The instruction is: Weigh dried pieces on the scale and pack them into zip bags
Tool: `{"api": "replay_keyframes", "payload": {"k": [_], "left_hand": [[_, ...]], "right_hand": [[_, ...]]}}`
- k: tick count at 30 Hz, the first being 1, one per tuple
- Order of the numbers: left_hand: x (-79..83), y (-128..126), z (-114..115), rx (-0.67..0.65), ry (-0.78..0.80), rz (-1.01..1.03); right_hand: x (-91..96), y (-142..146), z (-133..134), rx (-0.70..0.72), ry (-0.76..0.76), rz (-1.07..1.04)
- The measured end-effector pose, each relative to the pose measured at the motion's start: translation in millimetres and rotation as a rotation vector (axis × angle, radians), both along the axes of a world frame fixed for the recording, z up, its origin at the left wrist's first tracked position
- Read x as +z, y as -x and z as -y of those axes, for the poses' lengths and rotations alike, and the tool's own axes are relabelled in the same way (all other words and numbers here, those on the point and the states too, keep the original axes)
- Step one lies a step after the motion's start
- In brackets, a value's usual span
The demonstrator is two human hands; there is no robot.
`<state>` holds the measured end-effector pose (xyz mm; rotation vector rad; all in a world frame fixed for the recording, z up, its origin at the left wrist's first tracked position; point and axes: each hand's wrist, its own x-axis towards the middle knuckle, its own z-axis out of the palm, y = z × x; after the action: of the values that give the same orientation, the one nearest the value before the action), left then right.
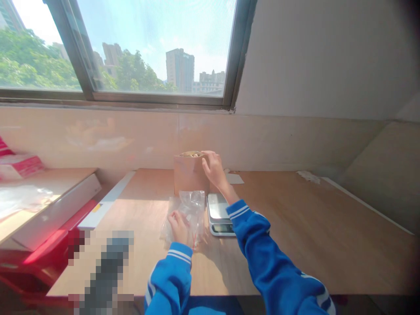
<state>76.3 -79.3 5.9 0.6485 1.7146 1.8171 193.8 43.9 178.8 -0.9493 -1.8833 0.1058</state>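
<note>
A brown paper bag [188,177] stands upright at the back of the wooden table [295,227], its top open with light-coloured contents showing. My right hand [213,168] reaches to the bag's upper right rim, fingers curled at the opening. My left hand [179,227] rests on a clear plastic bag [192,208] lying in front of the paper bag and pinches it. A small digital scale [219,214] sits just right of the plastic bag, under my right forearm. Both arms wear blue sleeves with white stripes.
A white slip of paper [234,178] lies behind the scale. At the left stand a lower white-edged surface [49,210] with clear plastic and red-and-white boxes [18,164]. A red item [49,245] lies below it. A window fills the wall ahead.
</note>
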Motion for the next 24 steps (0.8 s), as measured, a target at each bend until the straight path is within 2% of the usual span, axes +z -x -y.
{"api": "replay_keyframes", "payload": {"k": [1,3,5,7,9,11,13,15,18,20,22,24], "left_hand": [[3.6,-0.7,1.1,-0.004,-0.007,0.024],[9.5,-1.7,2.6,-0.025,-0.04,0.057],[14.5,-2.0,3.7,-0.043,-0.092,0.054],[20.4,-1.7,5.5,-0.064,-0.14,0.028],[27.9,-0.2,9.0,-0.099,-0.171,-0.016],[35.7,3.0,14.0,-0.132,-0.18,-0.076],[40.7,9.4,19.0,-0.126,-0.157,-0.14],[40.6,19.5,22.7,-0.07,-0.108,-0.185],[33.2,37.4,26.0,0.064,0.012,-0.224],[29.8,44.5,28.3,0.162,0.086,-0.354],[31.3,42.8,31.2,0.239,0.074,-0.568],[35.1,32.2,33.4,0.203,0.008,-0.784]], "right_hand": [[-10.4,-6.3,12.3,-0.022,0.061,-0.085],[-33.9,-19.8,34.8,0.018,0.274,-0.143],[-56.1,-32.8,50.7,0.134,0.49,-0.116],[-71.7,-42.9,57.5,0.24,0.605,-0.129],[-79.2,-49.3,57.1,0.246,0.621,-0.222],[-81.0,-53.7,54.7,0.194,0.607,-0.318],[-81.9,-60.0,55.8,0.174,0.599,-0.335],[-85.5,-71.6,63.4,0.147,0.568,-0.288],[-99.5,-99.7,85.6,0.028,0.463,-0.169],[-113.3,-120.0,103.8,-0.037,0.43,-0.089],[-128.3,-135.9,121.0,-0.046,0.44,-0.044],[-141.8,-144.7,134.7,-0.043,0.443,-0.033]]}}
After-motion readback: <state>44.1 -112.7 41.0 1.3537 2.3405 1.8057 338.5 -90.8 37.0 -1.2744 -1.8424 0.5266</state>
